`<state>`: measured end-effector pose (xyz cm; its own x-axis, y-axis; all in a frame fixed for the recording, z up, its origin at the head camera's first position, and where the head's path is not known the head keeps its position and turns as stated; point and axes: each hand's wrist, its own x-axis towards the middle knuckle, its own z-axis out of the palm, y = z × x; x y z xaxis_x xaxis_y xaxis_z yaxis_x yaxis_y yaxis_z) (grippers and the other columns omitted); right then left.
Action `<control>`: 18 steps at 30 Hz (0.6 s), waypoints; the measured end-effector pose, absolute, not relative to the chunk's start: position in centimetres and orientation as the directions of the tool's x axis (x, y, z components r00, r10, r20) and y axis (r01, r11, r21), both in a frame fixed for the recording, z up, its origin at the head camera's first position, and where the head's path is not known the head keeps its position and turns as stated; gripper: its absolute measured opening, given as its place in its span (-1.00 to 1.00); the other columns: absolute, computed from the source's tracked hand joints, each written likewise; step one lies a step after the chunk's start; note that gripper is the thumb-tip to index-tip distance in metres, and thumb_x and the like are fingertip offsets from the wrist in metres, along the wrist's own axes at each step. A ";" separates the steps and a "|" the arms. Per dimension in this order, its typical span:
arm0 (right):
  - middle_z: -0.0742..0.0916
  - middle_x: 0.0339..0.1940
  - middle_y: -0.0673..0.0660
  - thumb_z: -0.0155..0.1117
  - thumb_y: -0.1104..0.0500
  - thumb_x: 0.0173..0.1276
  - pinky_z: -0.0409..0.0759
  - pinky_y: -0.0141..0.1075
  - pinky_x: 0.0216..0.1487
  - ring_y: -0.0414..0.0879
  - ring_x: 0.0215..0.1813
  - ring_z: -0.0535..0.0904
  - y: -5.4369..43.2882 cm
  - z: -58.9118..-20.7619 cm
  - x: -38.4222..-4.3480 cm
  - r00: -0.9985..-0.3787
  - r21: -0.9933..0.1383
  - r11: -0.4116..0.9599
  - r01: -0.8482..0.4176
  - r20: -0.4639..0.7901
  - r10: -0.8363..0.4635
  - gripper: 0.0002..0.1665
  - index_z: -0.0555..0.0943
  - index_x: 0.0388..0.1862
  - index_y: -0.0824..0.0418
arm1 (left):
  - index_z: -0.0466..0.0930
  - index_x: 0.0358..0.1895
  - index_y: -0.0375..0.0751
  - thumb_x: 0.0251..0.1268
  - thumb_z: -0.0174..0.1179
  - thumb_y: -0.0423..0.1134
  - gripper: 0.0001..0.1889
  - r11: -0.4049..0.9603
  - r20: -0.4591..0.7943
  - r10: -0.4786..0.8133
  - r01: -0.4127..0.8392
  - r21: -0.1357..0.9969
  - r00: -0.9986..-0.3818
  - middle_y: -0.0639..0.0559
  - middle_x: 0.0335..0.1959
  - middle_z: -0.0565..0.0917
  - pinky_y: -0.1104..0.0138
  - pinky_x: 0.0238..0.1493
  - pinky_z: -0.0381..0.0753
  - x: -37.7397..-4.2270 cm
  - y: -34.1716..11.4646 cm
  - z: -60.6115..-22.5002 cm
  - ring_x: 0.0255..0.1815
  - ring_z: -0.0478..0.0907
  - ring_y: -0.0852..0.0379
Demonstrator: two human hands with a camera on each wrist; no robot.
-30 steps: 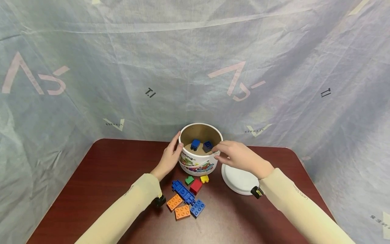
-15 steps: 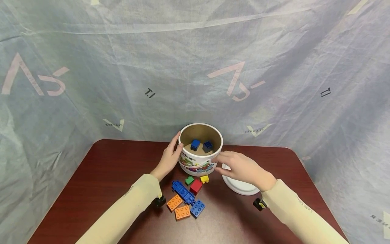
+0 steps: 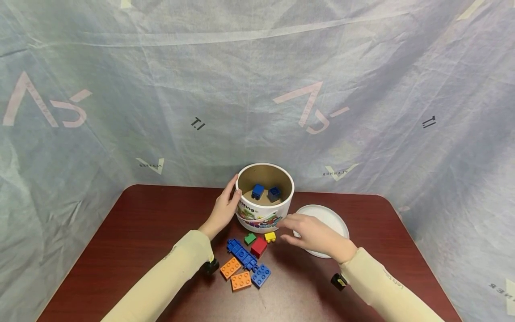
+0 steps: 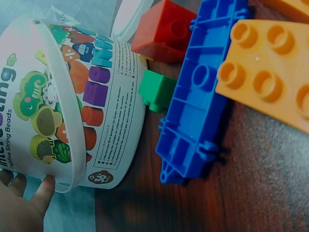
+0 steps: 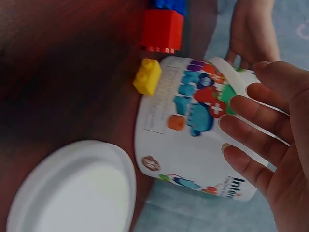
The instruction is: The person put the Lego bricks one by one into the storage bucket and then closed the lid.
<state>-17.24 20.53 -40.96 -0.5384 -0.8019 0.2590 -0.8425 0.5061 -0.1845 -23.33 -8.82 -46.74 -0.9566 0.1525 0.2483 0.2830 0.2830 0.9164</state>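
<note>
A white bucket (image 3: 263,218) with printed toy pictures stands upright, two blue blocks (image 3: 258,191) lying inside it. My left hand (image 3: 222,208) rests against its left side, fingers stretched along the wall near the rim; its fingertips (image 4: 46,189) also show on the wall in the left wrist view. My right hand (image 3: 315,235) hovers right of the bucket's front with spread fingers and nothing in them. Nearest to it lies a small yellow block (image 3: 270,237). Beside that are a red block (image 3: 259,247), a green block (image 3: 250,239) and a long blue base piece (image 3: 242,254).
A round white lid (image 3: 327,219) lies right of the bucket, partly behind my right hand. Nearer the front are two orange blocks (image 3: 241,281) and a blue block (image 3: 261,275). Grey cloth (image 3: 241,89) hangs behind and beside the dark red table (image 3: 161,219).
My right hand has come down from the bucket's right rim toward the table in front of the lid, showing more of the lid. My left hand and the blocks have stayed put.
</note>
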 end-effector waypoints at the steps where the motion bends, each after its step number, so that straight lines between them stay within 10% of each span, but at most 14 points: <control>1: 0.79 -0.03 0.05 0.46 0.14 0.41 0.71 -0.19 0.05 -0.14 0.00 0.70 20.5 -41.3 -17.2 -0.540 -0.189 0.507 -0.841 0.254 -0.802 -0.69 0.72 0.10 0.17 | 0.03 0.71 0.03 0.72 -0.02 -0.11 -0.36 0.286 0.247 0.151 0.281 0.916 -0.957 -0.09 0.69 0.13 -0.16 0.50 0.31 -23.3 -8.8 -46.7 0.63 0.17 -0.18; 18: 0.77 0.02 0.11 0.40 0.16 0.46 0.71 -0.15 0.09 -0.09 0.01 0.70 19.8 -45.8 -18.0 -0.588 -0.289 0.531 -0.797 0.166 -0.792 -0.66 0.71 0.15 0.24 | 0.03 0.71 0.03 0.72 -0.03 -0.11 -0.37 0.293 0.249 0.151 0.284 0.913 -0.957 -0.08 0.69 0.14 -0.14 0.49 0.33 -23.5 -8.9 -46.9 0.63 0.18 -0.17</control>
